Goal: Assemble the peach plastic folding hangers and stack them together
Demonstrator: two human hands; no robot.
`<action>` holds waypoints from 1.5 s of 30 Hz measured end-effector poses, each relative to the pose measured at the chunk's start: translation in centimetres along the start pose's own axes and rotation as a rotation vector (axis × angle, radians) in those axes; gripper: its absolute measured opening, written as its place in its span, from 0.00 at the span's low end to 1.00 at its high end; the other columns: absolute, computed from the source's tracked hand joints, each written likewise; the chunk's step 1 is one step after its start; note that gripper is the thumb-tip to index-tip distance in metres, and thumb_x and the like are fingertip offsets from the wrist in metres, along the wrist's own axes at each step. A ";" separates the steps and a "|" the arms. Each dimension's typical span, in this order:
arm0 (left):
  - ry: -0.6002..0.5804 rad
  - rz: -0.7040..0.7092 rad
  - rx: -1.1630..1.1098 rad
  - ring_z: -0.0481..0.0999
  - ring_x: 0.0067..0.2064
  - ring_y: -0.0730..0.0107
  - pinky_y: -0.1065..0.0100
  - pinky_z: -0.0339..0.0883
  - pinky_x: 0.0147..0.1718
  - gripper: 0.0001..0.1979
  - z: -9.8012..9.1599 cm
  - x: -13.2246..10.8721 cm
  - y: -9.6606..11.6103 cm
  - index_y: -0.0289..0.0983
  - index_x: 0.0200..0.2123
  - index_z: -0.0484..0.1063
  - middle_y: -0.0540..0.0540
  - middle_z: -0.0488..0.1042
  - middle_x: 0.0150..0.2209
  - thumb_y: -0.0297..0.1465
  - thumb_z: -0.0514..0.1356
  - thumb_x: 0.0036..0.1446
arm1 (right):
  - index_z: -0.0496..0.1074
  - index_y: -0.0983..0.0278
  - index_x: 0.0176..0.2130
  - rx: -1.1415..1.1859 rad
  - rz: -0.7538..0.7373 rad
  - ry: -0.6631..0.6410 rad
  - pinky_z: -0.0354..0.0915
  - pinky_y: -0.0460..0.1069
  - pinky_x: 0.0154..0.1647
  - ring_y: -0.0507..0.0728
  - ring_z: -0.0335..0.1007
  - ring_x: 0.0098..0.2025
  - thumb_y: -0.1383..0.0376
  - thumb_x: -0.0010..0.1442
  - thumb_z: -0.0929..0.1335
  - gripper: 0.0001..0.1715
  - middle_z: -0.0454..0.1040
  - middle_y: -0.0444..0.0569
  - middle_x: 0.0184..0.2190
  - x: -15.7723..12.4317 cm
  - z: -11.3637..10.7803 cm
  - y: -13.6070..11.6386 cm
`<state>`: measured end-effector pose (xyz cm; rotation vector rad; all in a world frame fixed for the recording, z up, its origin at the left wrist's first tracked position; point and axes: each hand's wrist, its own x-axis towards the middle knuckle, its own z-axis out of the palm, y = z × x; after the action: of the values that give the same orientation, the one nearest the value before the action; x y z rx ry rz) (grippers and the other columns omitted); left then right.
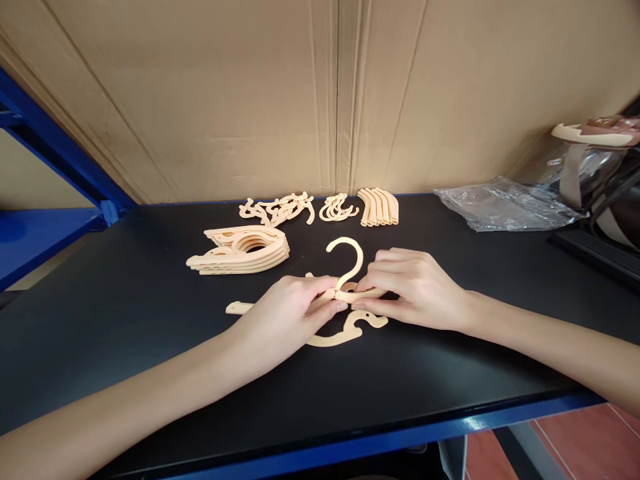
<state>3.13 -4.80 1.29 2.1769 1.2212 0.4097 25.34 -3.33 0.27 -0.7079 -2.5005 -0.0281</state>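
Between my hands is a cream plastic folding hanger (345,295), its curved hook (358,257) standing up from the joint. My left hand (295,303) pinches the hanger's left side close to the hook's base. On the other side, my right hand (413,287) grips the right arm, thumb below and fingers above. A loose curved hanger arm (345,335) lies on the black table just under the hands. Part of another piece (239,307) sticks out left of my left hand. My fingers cover much of the joint.
A stack of folded hangers (240,250) sits left of centre. Behind are a pile of small hanger parts (277,209), several loose hooks (339,207) and a row of curved pieces (379,207). A clear plastic bag (507,205) lies at back right, against a cardboard wall (250,100).
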 end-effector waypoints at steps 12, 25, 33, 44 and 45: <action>0.190 0.205 0.314 0.59 0.20 0.78 0.73 0.48 0.20 0.12 0.4 -0.3 -0.3 0.37 0.27 0.68 0.57 0.63 0.19 0.35 0.57 0.63 | 0.73 0.66 0.44 -0.129 -0.006 0.089 0.58 0.48 0.32 0.51 0.67 0.28 0.61 0.67 0.64 0.12 0.76 0.44 0.28 0.2 -0.3 0.2; 0.421 0.534 0.580 0.68 0.39 0.63 0.64 0.61 0.38 0.09 0.3 0.4 -1.2 0.35 0.40 0.75 0.48 0.75 0.33 0.32 0.56 0.65 | 0.65 0.61 0.36 0.282 0.416 -0.049 0.57 0.44 0.28 0.48 0.58 0.26 0.69 0.64 0.63 0.03 0.65 0.39 0.27 0.0 -0.3 2.6; 0.426 0.446 0.620 0.68 0.36 0.63 0.61 0.60 0.37 0.10 0.2 0.6 -1.5 0.36 0.36 0.72 0.49 0.75 0.34 0.36 0.57 0.64 | 0.70 0.62 0.36 0.285 0.274 -0.183 0.60 0.46 0.31 0.48 0.61 0.29 0.60 0.66 0.62 0.12 0.63 0.46 0.38 0.0 -0.5 1.2; 0.511 0.432 0.621 0.66 0.52 0.56 0.58 0.62 0.49 0.16 0.1 0.4 -1.2 0.34 0.52 0.68 0.40 0.70 0.50 0.34 0.57 0.64 | 0.73 0.62 0.29 0.317 0.385 -0.154 0.60 0.48 0.35 0.53 0.60 0.36 0.49 0.58 0.68 0.20 0.56 0.45 0.32 0.0 -0.7 3.2; 0.503 0.454 0.614 0.66 0.52 0.57 0.59 0.62 0.50 0.16 0.2 0.4 -1.1 0.33 0.52 0.68 0.40 0.70 0.50 0.33 0.57 0.64 | 0.73 0.62 0.29 0.325 0.388 -0.154 0.61 0.48 0.37 0.54 0.61 0.37 0.49 0.57 0.69 0.19 0.56 0.45 0.33 0.0 -0.7 3.7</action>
<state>2.65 -4.10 0.44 3.0251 1.1988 0.9109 27.52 -0.24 0.38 -1.0687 -2.3806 0.5772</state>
